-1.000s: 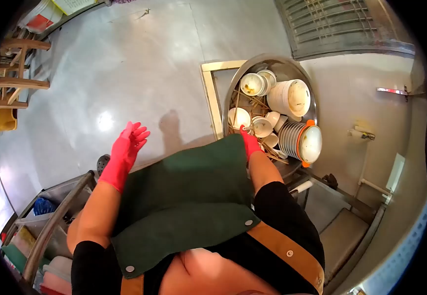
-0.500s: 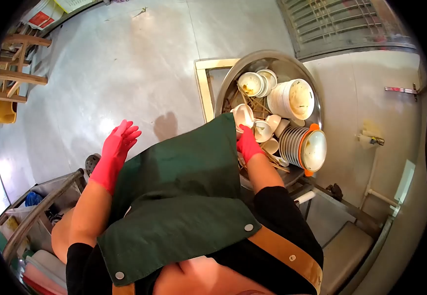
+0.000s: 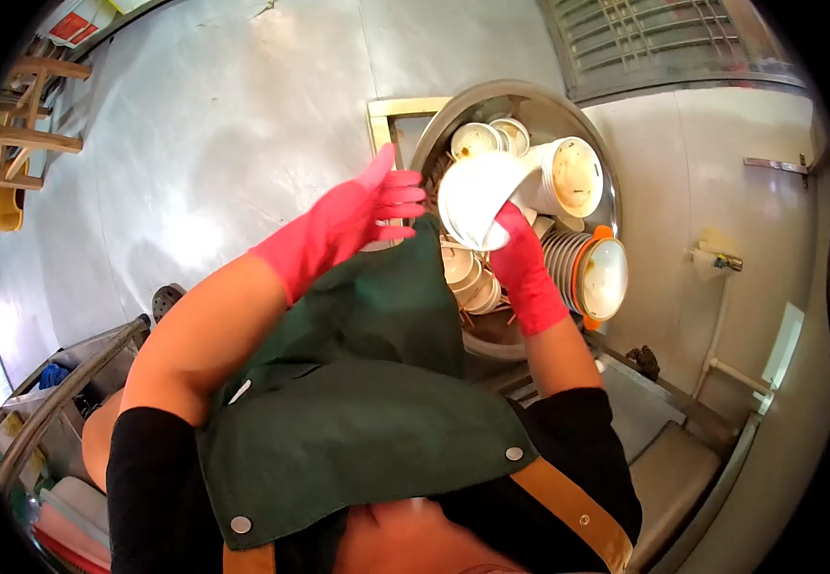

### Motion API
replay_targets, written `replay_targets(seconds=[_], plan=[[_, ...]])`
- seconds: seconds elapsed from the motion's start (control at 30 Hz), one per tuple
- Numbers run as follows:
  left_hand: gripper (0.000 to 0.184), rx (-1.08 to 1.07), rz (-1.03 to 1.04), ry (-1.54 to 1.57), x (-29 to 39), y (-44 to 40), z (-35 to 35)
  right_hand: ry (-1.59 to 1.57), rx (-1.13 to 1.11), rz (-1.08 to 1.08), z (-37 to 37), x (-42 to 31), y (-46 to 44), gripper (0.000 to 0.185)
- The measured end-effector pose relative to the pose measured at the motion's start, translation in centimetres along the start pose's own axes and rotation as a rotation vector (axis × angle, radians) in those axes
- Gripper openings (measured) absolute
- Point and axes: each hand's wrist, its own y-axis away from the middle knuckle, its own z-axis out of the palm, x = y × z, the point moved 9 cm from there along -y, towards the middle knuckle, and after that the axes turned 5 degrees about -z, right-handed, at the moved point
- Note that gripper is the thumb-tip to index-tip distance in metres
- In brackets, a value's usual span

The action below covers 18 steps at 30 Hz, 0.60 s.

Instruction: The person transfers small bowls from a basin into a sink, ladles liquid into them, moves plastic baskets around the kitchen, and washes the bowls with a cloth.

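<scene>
My right hand (image 3: pixel 523 268), in a pink rubber glove, grips white bowls (image 3: pixel 477 196) that seem to be nested together, lifted above a large metal basin (image 3: pixel 423 134). My left hand (image 3: pixel 362 215), gloved in the same pink, is just left of the bowls with its fingers spread and nothing in it. In the basin lie a stack of pale dishes (image 3: pixel 578 177) with food residue, a side-lying stack of plates (image 3: pixel 606 277) with an orange-handled dish, small bowls (image 3: pixel 472 141), and more bowls (image 3: pixel 468 277) by my apron. Chopsticks are partly hidden among them.
The basin is beside a pale frame (image 3: pixel 380 120) on a grey floor (image 3: pixel 243 115). A wall tap (image 3: pixel 729 261) is at the right, and a metal grille (image 3: pixel 664 43) beyond the basin. Wooden stools (image 3: pixel 32 139) and a metal-framed rack (image 3: pixel 80 373) are on the left.
My right hand has raised white bowls out of the basin's contents. My left hand has moved right, toward them, with its fingers still apart.
</scene>
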Motion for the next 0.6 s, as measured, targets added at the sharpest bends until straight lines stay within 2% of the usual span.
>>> replay_targets(seconds=[0.03, 0.07, 0.1, 0.13, 0.17, 0.2, 0.23, 0.3, 0.33, 0.37, 0.4, 0.43, 0.47, 0.53, 0.57, 0.6], plan=[[0.088, -0.017, -0.078, 0.081, -0.7, -0.6, 1.5, 0.347, -0.148, -0.158, 2.2, -5.3, -1.4, 0.043], [0.095, -0.132, -0.095, 0.230, -1.4, -1.3, 2.9, -0.031, -0.172, -0.018, 3.6, -5.6, -2.4, 0.043], [0.096, -0.365, -0.023, 0.392, -1.2, -1.6, 4.9, -0.212, -0.198, 0.076, 4.7, -6.4, -3.2, 0.046], [0.093, -0.390, 0.006, 0.488, -0.7, -1.8, 4.7, -0.388, -0.209, 0.178, 5.8, -7.3, -4.0, 0.049], [0.091, -0.411, 0.035, 0.585, 0.0, -1.8, 4.2, -0.368, -0.229, 0.237, 6.2, -8.4, -4.5, 0.056], [0.086, -0.346, 0.037, 0.570, 0.4, -1.0, 3.7, -0.202, -0.281, 0.224, 6.3, -9.0, -4.8, 0.051], [0.083, -0.164, 0.046, 0.485, 1.0, -0.9, 2.4, -0.160, -0.185, 0.092, 5.2, -9.4, -5.3, 0.049], [0.089, -0.506, -0.029, 0.636, -0.5, -0.8, 0.8, -0.074, -0.001, -0.160, 2.7, -7.9, -4.6, 0.044], [0.094, -0.361, -0.016, 0.548, -1.2, -1.1, -0.5, -0.092, 0.148, -0.224, -0.1, -4.2, -3.5, 0.037], [0.097, -0.343, -0.013, 0.538, -1.4, -0.8, -0.8, -0.198, 0.362, 0.199, -3.1, 3.3, -1.9, 0.047], [0.099, -0.325, -0.008, 0.527, -1.6, -0.4, -1.1, -0.062, 0.450, 0.430, -5.2, 7.3, 0.6, 0.043], [0.101, -0.305, 0.002, 0.513, -1.5, 0.0, -1.7, 0.319, 0.597, 0.443, -8.4, 15.0, 4.5, 0.047], [0.103, -0.300, 0.035, 0.463, -1.4, 0.3, -2.4, 0.226, 0.548, 0.694, -7.6, 17.1, 7.7, 0.043], [0.104, -0.307, 0.022, 0.560, -1.7, 1.4, -3.3, 0.291, 0.526, 1.101, -10.1, 27.3, 14.7, 0.051], [0.105, -0.310, 0.014, 0.612, -2.0, 2.0, -3.7, 0.480, 0.437, 1.046, -10.3, 27.3, 14.9, 0.054], [0.105, -0.341, 0.006, 0.536, -1.9, 3.0, -3.3, 0.666, 0.347, 0.984, -10.4, 27.0, 14.9, 0.058]])
